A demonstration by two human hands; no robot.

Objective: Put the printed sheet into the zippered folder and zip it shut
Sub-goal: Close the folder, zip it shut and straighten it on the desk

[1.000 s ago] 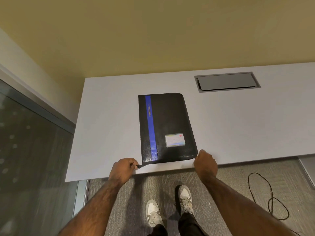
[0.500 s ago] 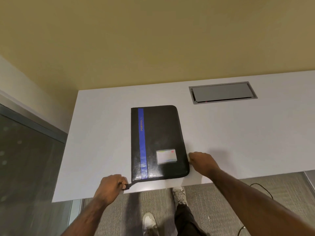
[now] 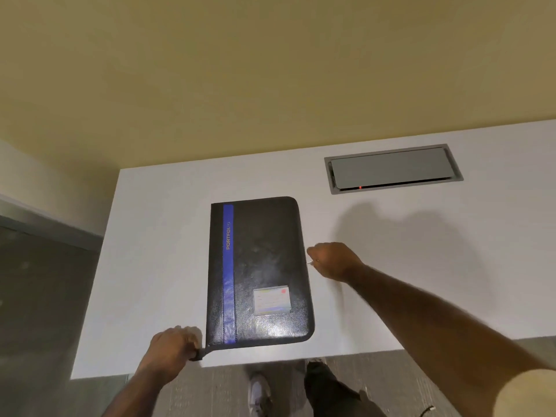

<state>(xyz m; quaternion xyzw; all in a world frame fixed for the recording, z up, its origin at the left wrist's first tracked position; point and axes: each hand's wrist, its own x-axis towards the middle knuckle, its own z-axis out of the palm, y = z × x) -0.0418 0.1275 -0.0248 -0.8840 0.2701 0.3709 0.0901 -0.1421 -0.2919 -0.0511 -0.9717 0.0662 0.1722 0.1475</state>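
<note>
Seemingly stiff zippered folder (image 3: 264, 254) is pinched at lower-left tab (image 3: 201, 353) by left hand (image 3: 172, 346), at mid-frame zip pull (image 3: 310, 262) by right hand (image 3: 334, 260)

The zippered folder (image 3: 264, 266) looks like grained black leatherette, faintly glossy; the desk (image 3: 156, 236) is smooth matt white; its hatch (image 3: 391, 168) brushed grey metal.

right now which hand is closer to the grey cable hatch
Right. The right hand pinches the zipper pull on the right edge of the zippered folder, below and left of the cable hatch. The left hand grips the strap at its near left corner.
</note>
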